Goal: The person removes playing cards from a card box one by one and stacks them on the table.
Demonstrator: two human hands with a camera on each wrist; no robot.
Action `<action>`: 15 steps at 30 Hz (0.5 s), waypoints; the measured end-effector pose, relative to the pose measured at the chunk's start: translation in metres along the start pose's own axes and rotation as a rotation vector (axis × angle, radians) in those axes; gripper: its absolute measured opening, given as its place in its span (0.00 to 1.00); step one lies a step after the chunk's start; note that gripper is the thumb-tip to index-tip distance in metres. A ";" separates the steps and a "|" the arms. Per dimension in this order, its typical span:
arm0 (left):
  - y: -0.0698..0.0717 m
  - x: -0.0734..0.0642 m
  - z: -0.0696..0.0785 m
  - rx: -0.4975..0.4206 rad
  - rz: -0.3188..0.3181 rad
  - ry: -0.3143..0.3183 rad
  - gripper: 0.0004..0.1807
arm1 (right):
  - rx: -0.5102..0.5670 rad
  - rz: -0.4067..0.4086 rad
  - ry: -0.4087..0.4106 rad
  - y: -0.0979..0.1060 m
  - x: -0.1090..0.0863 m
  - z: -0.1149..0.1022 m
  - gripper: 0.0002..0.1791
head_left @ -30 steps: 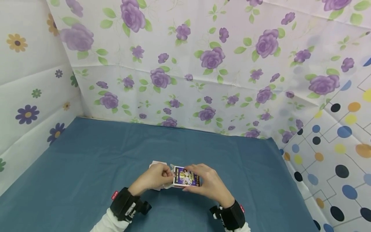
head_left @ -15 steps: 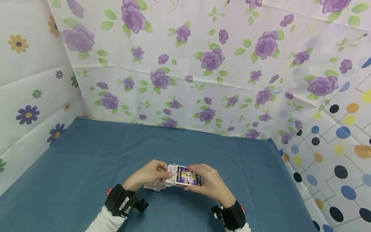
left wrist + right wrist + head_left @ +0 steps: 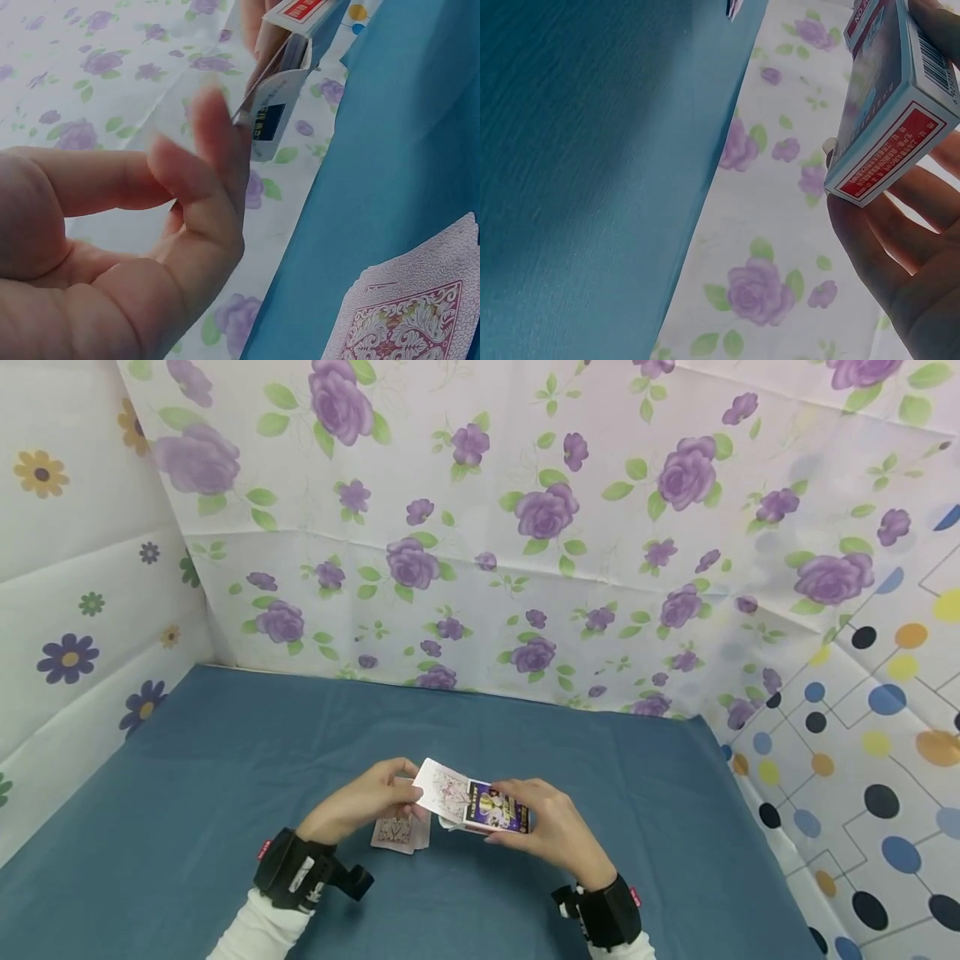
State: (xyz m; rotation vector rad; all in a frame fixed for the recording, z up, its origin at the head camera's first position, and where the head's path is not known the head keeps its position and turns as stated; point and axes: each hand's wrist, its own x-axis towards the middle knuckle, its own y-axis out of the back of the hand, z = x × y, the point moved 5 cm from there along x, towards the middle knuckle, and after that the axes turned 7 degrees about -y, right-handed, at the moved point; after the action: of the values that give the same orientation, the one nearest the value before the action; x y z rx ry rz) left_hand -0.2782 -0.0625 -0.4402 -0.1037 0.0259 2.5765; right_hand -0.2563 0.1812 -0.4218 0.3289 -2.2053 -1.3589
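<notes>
In the head view my right hand (image 3: 558, 831) grips a purple playing-card box (image 3: 497, 810) between thumb and fingers, its open end facing left. A white playing card (image 3: 442, 789) with a reddish patterned back sticks out of that end, tilted up. My left hand (image 3: 363, 806) pinches the card's outer edge; whether it is one card or several I cannot tell. Below the left hand, a small pile of playing cards (image 3: 395, 833) lies face down on the cloth, partly covered by the fingers. The right wrist view shows the box's red-labelled bottom end (image 3: 891, 154).
A blue cloth (image 3: 300, 735) covers the table. Floral sheets (image 3: 487, 560) stand as walls at the back and left, and a dotted sheet (image 3: 862, 760) at the right. Both wrists wear black camera straps (image 3: 296, 868).
My left hand has moved left and slightly up, drawing the card out of the box. The right hand holds the box nearly still, shifting slightly right. More of the pile on the cloth shows.
</notes>
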 end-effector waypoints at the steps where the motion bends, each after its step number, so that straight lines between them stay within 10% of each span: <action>1: 0.002 0.000 0.000 0.003 0.013 -0.005 0.17 | -0.004 0.001 0.000 0.000 0.000 0.000 0.35; 15: 0.035 -0.005 -0.002 0.171 0.316 -0.018 0.16 | 0.006 0.015 -0.012 0.003 -0.001 0.005 0.35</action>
State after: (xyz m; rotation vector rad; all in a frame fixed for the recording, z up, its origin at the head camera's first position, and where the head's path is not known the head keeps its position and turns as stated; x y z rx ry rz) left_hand -0.2928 -0.0945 -0.4420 -0.0124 0.2752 2.8763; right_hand -0.2584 0.1868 -0.4214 0.3059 -2.2179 -1.3498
